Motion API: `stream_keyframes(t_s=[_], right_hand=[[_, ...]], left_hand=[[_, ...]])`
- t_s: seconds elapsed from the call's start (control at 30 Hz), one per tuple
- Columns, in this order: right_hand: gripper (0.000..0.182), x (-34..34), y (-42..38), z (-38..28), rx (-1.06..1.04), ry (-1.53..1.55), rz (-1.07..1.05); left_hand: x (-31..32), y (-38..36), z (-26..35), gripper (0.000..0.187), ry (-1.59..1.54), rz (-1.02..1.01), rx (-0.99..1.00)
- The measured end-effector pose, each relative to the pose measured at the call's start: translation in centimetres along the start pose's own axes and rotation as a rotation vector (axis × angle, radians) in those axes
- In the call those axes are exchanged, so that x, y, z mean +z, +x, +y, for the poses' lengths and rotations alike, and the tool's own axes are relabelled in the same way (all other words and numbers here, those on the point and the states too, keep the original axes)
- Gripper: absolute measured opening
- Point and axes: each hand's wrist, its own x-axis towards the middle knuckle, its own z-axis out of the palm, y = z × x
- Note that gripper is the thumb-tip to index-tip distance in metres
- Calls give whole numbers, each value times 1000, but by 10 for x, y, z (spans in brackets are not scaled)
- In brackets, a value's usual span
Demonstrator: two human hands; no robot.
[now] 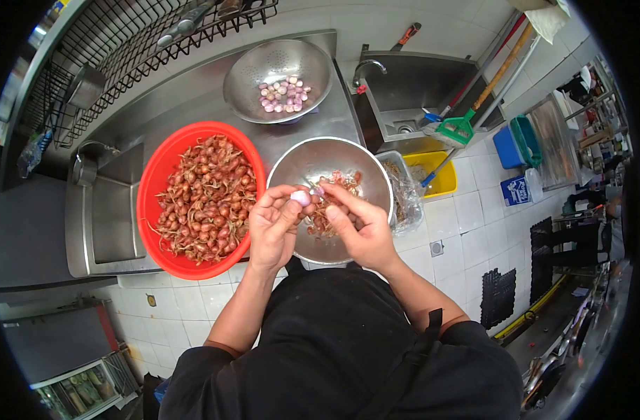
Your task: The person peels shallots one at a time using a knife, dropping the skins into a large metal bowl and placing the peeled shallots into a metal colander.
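Note:
Between the thumb and fingers of my left hand [274, 227] is a peeled, pale purple shallot [301, 198]. My right hand [362, 227] is closed in a pinch beside it; a small purplish bit shows at its fingertips, too small to name. Both hands are over a steel bowl [281, 164] with reddish-brown shallot skins [344, 182] inside. To the left, a red basin [152, 164] is heaped with unpeeled shallots [208, 199]. Several peeled shallots [283, 94] lie in a steel colander [246, 73] behind the bowl.
The basin and colander stand on a steel counter [274, 140], with a sink [113, 224] at left and another [432, 84] at right. A wire rack [124, 56] hangs above. Right of the bowl are a plastic-lined container [404, 189], a yellow bin [442, 178] and a green broom [456, 129].

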Motion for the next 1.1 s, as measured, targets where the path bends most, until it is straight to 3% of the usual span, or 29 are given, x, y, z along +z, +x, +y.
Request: stream_keyframes(t_s=[0.13, 0.23, 0.37, 0.47, 0.53, 0.67, 0.77, 0.83, 0.97, 1.03, 1.1], right_hand=[[37, 10, -3, 0, -29, 12, -34], [35, 10, 1, 3, -206, -102, -50], [32, 8, 4, 6, -274, -128, -30], [30, 4, 4, 4, -208, -124, -22], [29, 4, 2, 1, -47, -35, 19], [30, -3, 2, 11, -69, -73, 59], [33, -10, 8, 33, 62, 107, 236], [35, -18, 12, 56, 96, 7, 216], [34, -27, 9, 87, 203, -212, 104], [35, -27, 7, 86, 308, -496, 10], [36, -25, 4, 80, 576, -407, 9]], left_hand=[[5, -2, -2, 23, 16, 0, 67], [2, -3, -2, 22, 99, -22, 143], [1, -2, -1, 23, 98, -38, 144], [-4, -3, -2, 23, 66, -105, 94], [1, -3, -1, 22, 18, -83, 30], [0, -1, -1, 19, 52, -54, -1], [-30, 18, -9, 21, -104, -12, -65], [-53, 63, -12, 24, -28, 167, -141], [-39, 148, 14, 32, 9, 293, -14], [-36, 153, 19, 35, 62, 222, 27], [-30, 136, 19, 40, 112, 138, 109]])
